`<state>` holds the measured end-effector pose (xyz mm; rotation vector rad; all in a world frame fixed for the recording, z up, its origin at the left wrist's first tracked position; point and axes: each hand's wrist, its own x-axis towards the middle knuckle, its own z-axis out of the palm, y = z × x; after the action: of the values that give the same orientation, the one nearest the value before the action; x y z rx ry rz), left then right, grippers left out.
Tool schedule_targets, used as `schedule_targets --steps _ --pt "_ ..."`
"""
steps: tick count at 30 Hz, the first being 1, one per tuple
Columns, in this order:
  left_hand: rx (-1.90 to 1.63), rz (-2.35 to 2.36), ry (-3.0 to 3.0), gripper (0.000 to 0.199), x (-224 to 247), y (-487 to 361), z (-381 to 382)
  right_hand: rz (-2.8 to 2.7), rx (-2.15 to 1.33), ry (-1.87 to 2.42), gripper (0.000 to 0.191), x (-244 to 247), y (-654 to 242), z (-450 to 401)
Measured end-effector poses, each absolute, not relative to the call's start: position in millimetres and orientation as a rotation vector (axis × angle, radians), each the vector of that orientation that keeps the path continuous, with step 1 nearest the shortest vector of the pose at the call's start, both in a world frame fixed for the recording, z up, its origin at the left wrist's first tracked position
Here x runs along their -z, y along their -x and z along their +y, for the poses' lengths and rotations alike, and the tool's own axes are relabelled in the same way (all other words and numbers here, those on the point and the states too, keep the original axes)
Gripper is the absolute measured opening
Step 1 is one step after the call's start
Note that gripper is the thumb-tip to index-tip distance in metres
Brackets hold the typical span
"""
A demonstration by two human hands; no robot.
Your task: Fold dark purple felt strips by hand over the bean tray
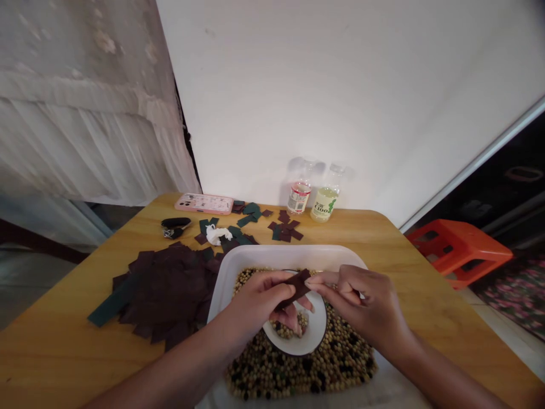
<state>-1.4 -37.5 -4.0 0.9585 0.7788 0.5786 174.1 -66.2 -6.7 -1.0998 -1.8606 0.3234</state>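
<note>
While the left hand (pixel 255 301) pinches a dark square (pixel 296 288) over a white bowl (pixel 317 332), the right hand (pixel 361 298) hovers just beside it, fingers loosely curled. Bowl sits among mixed beans (pixel 298 369) in a white tray (pixel 225 284). Further out on the wooden surface (pixel 76 363): a heap of dark squares (pixel 166 295), two bottles (pixel 298 197), a pink phone (pixel 204 203).

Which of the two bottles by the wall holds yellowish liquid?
The right-hand bottle, with green print on its label; the left bottle looks clear, with red markings.
</note>
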Motion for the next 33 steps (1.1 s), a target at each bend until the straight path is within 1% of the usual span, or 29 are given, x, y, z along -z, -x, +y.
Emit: schedule_targets --steps 4,8,13,17,22,27,33 --pt "-0.499 0.755 -1.018 0.023 5.1 1.6 -38.0 -1.835 -0.354 1.119 0.045 7.0 -174.0 -66.5" --pt "-0.580 0.773 -0.982 0.021 6.5 1.7 -37.1 -1.844 -0.355 1.098 0.045 6.8 -173.5 -65.7" --pt "-0.539 0.752 -0.989 0.019 8.4 1.7 -35.9 -1.816 -0.365 1.128 0.045 6.4 -173.6 -65.3" --pt "-0.608 0.753 -0.941 0.019 8.4 1.1 -35.7 -1.830 -0.345 1.111 0.046 6.5 -173.7 -66.2" --pt "-0.516 0.716 -0.986 0.020 7.6 1.2 -37.8 -1.809 -0.368 1.138 0.045 7.4 -174.1 -66.4" --pt "-0.588 0.751 -0.932 0.020 11.2 1.9 -35.8 -1.817 -0.361 1.126 0.046 7.4 -174.2 -65.8" --pt "-0.538 0.724 -0.986 0.024 12.0 3.5 -36.7 -1.801 -0.354 1.133 0.046 7.5 -174.6 -65.2"
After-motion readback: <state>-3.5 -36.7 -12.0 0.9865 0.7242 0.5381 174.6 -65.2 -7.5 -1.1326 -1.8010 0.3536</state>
